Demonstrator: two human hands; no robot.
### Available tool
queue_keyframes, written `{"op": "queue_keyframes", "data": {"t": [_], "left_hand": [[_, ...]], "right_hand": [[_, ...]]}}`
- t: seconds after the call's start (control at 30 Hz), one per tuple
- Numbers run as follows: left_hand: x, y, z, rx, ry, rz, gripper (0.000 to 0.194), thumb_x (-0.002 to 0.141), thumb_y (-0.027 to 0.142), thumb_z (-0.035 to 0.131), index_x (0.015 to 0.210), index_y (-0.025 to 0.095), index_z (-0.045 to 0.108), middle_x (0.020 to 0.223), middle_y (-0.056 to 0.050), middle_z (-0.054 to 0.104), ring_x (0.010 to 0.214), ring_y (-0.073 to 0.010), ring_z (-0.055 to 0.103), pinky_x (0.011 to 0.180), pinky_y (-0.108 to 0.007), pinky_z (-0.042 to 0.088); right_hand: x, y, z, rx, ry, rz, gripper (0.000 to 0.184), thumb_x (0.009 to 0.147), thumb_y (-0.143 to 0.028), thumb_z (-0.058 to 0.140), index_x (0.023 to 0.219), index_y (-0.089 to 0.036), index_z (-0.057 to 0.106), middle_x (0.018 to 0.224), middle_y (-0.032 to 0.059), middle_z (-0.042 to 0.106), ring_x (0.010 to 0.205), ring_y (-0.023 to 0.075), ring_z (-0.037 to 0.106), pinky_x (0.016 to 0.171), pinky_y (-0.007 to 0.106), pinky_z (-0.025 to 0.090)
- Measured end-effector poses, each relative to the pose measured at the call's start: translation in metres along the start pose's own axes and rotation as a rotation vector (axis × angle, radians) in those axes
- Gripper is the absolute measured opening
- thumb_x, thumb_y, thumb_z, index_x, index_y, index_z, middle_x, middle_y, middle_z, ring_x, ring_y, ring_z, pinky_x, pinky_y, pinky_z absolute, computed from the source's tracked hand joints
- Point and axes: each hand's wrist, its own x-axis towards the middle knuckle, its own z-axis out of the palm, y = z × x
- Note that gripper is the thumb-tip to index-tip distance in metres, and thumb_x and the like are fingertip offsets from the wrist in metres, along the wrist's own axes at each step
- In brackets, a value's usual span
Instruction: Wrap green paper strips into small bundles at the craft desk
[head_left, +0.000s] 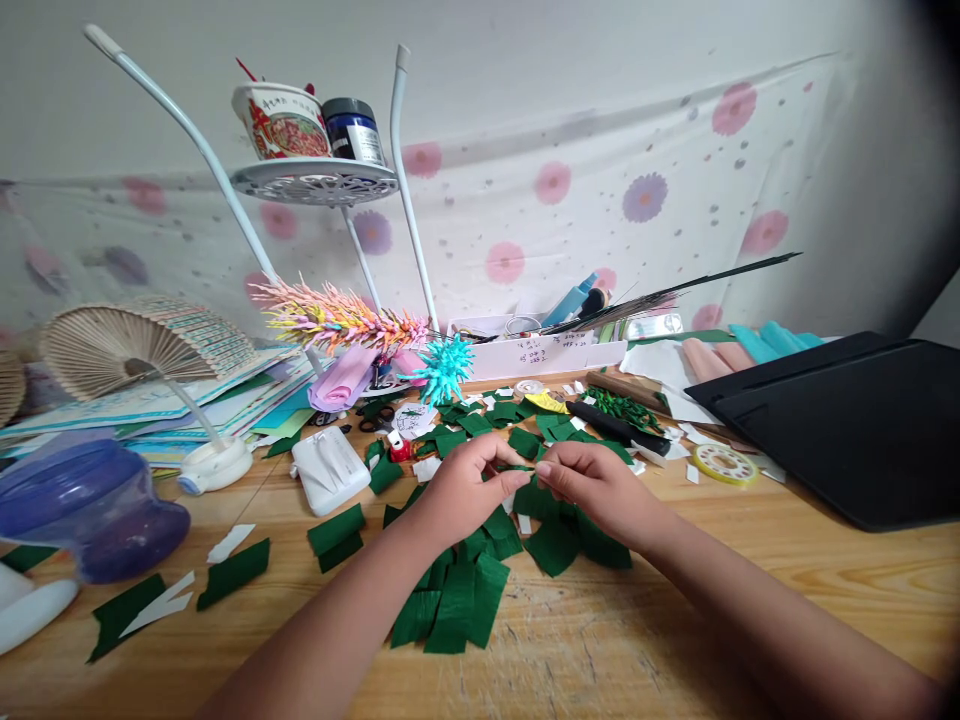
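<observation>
Over the middle of the wooden table, my left hand [476, 480] and my right hand [596, 485] meet fingertip to fingertip. Both are closed in a pinch around something tiny, mostly hidden by the fingers; I cannot make out what it is. Below and around them lie many cut pieces of dark green crepe paper [454, 605], some overlapping in a loose heap. Behind the hands stands a spiky turquoise ball [444, 368], and a bundle of small green twisted pieces [619, 405] lies to the right.
A tape roll [724, 464], a black-handled tool [616, 427] and a black board [847, 430] are at right. White case [330, 470], scissors [377, 419], purple-blue container [94, 510] and folding fan [150, 345] stand left. A white metal stand [315, 182] rises behind, holding a paper bowl and jar.
</observation>
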Motion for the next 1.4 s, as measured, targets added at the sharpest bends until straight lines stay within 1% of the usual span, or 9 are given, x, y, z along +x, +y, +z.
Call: {"op": "queue_keyframes", "data": {"t": [0.1,0.17,0.27,0.4,0.57,0.77,0.93,1.03,1.4], "left_hand": [[-0.003,0.005,-0.002,0.244,0.114,0.271,0.005,0.071,0.018,0.051,0.071,0.017,0.056,0.070,-0.003,0.058,0.071,-0.0139,0.053,0.067,-0.028,0.042],[-0.005,0.007,-0.002,0.330,0.162,0.362,0.007,0.072,0.018,0.050,0.070,0.017,0.056,0.070,-0.003,0.059,0.072,-0.0148,0.053,0.069,-0.029,0.041],[-0.005,0.009,-0.003,0.295,0.145,0.233,0.009,0.074,0.020,0.048,0.072,0.017,0.055,0.069,-0.002,0.058,0.067,-0.0127,0.052,0.063,-0.025,0.041],[-0.003,0.012,-0.002,0.163,0.047,0.062,0.017,0.077,0.022,0.043,0.064,0.016,0.052,0.060,0.002,0.053,0.058,-0.0094,0.048,0.054,-0.020,0.038],[-0.004,0.013,0.001,-0.032,-0.063,-0.030,0.034,0.081,0.029,0.036,0.050,0.015,0.043,0.048,0.003,0.045,0.050,-0.0078,0.044,0.051,-0.019,0.035],[-0.004,0.009,0.006,-0.354,-0.124,-0.263,0.037,0.080,0.042,0.033,0.057,0.015,0.043,0.041,0.005,0.042,0.036,-0.0063,0.039,0.040,-0.018,0.029],[-0.005,0.012,0.007,-0.430,-0.152,-0.291,0.035,0.078,0.043,0.037,0.059,0.014,0.043,0.041,0.006,0.042,0.036,-0.0054,0.039,0.041,-0.017,0.030],[-0.008,0.011,0.011,-0.396,-0.166,-0.327,0.032,0.077,0.041,0.038,0.059,0.015,0.042,0.042,0.006,0.040,0.038,-0.0061,0.040,0.042,-0.017,0.032],[-0.009,-0.004,0.007,-0.119,-0.118,-0.178,0.021,0.073,0.026,0.043,0.059,0.013,0.051,0.049,0.004,0.045,0.044,-0.0063,0.044,0.045,-0.016,0.034]], "right_hand": [[0.000,-0.001,0.005,0.400,-0.055,0.194,0.027,0.076,-0.034,0.043,0.057,-0.015,0.042,0.044,-0.0056,0.035,0.039,0.0064,0.031,0.039,0.019,0.025],[-0.001,-0.002,0.005,0.420,-0.062,0.199,0.028,0.077,-0.035,0.041,0.057,-0.016,0.042,0.045,-0.0053,0.035,0.039,0.0064,0.032,0.039,0.019,0.026],[-0.004,-0.004,0.001,0.068,-0.031,0.003,0.019,0.073,-0.035,0.050,0.072,-0.016,0.049,0.064,-0.0003,0.048,0.055,0.0101,0.043,0.048,0.021,0.035],[-0.007,-0.006,-0.004,-0.381,0.068,-0.239,0.029,0.070,-0.021,0.054,0.098,-0.020,0.045,0.091,0.0042,0.050,0.069,0.0132,0.047,0.061,0.026,0.041],[-0.007,-0.006,-0.004,-0.580,0.092,-0.388,0.008,0.077,-0.016,0.045,0.082,-0.019,0.051,0.084,0.0051,0.051,0.076,0.0154,0.048,0.062,0.025,0.041],[-0.009,-0.011,-0.011,-0.852,0.057,-0.515,0.017,0.081,-0.020,0.040,0.078,-0.018,0.056,0.083,0.0071,0.054,0.071,0.0162,0.047,0.064,0.028,0.038],[-0.011,-0.015,-0.011,-0.748,-0.019,-0.434,0.017,0.082,-0.020,0.037,0.079,-0.017,0.054,0.079,0.0064,0.053,0.072,0.0159,0.048,0.064,0.027,0.038],[-0.011,-0.012,-0.007,-0.604,-0.087,-0.282,0.019,0.082,-0.018,0.034,0.075,-0.018,0.052,0.074,0.0039,0.051,0.068,0.0139,0.048,0.061,0.024,0.038],[-0.001,-0.006,0.010,-0.063,-0.040,0.129,0.015,0.071,-0.020,0.042,0.057,-0.016,0.046,0.058,-0.0013,0.047,0.060,0.0123,0.047,0.055,0.021,0.035]]}}
